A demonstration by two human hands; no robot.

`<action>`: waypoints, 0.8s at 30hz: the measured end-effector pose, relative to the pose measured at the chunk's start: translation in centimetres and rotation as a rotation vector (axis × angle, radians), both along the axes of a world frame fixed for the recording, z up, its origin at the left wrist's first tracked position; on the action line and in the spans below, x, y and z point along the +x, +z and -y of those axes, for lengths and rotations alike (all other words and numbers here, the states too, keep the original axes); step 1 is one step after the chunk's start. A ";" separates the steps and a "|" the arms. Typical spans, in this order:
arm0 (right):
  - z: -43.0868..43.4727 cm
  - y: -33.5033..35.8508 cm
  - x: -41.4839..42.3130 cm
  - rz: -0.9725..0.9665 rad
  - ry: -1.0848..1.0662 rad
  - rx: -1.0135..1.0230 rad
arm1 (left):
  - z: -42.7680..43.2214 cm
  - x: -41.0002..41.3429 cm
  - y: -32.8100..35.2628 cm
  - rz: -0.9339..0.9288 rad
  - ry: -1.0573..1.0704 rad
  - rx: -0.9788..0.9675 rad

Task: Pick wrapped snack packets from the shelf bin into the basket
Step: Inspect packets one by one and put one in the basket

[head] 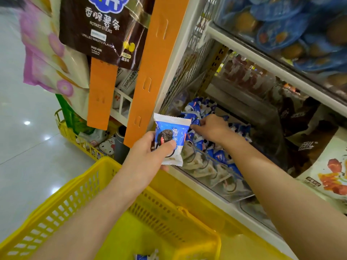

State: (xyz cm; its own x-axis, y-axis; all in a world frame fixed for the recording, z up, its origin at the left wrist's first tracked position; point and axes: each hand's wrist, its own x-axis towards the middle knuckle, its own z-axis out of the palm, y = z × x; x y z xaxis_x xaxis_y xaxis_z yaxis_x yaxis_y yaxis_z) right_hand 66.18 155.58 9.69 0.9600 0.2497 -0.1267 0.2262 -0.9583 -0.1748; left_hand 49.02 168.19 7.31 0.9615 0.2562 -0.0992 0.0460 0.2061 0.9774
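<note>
Shop aisle: glossy floor (22, 147) on the left, shelf unit (262, 60) on the right. Bin (216, 177) with clear front wall sat on a lower shelf and held a pile (219, 154) of blue-white wrapped snacks. Left hand (148, 152) pinched one packet (171, 136) upright, thumb across its front and fingers behind, just outside the bin's near-left corner and above the far rim of the yellow basket (78, 186). Right hand (210, 128) was inside the bin, palm down on the pile, fingers bent into it; couldn't tell if it gripped anything. Basket sat under both forearms, against the shelf front. Second packet (146, 257) lay on its bottom, mostly cut off by the frame edge. Orange strip (150, 72) hung left of the bin, potato-sticks bag (101, 29) beside it up top.
</note>
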 end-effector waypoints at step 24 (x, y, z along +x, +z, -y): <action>2.6 3.0 -13.0 -0.233 -0.030 0.824 | 0.7 -1.2 1.0 -0.070 -0.022 -0.567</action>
State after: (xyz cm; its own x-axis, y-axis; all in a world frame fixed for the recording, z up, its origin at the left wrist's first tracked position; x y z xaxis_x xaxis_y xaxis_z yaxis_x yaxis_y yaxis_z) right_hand 53.23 153.03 12.70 0.9396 0.3237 -0.1108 0.0746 -0.5101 -0.8569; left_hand 47.81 167.51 8.36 0.9522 0.1239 -0.2793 0.1172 0.6958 0.7086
